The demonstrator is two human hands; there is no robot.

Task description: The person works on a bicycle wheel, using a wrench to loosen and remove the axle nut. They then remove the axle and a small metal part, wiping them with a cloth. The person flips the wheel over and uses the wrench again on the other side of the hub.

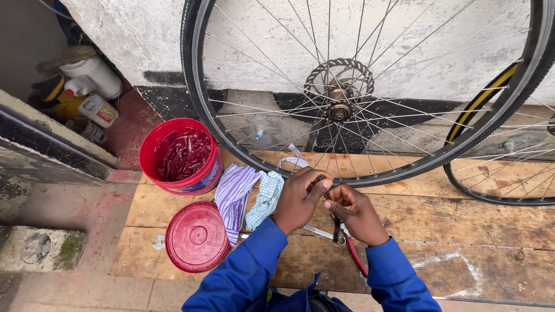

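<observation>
Right at centre, both hands meet over the wooden surface [439,219]: left hand [299,198] w/ fingers curled and thumb pressed against a small dark item [321,179] at the fingertips, too tiny and covered to make out; right hand [355,212] w/ fingers bent in, index tip touching the left thumb, pinching at the same spot. Both sleeves are blue, smooth fabric. Just under the right hand lie pliers [347,242], metal jaws w/ red handles, partly hidden by the wrist. Left of the hands, two crumpled rags: a purple-striped cloth [234,196] and a pale green checked cloth [265,199], touching each other. Further left, a round red plastic bucket [180,156], inside smeared w/ red residue, and its ribbed red lid [197,236] flat on the planks. Planks are rough, weathered, stained. Beyond the hands, a bike wheel [364,86] stands upright vs. a chipped white wall, thin steel spokes, toothed sprocket at the hub, rim cut off at top. A second wheel [497,173] at right is mostly out of frame. Plastic bottles [92,92] sit far left, partly hidden.
</observation>
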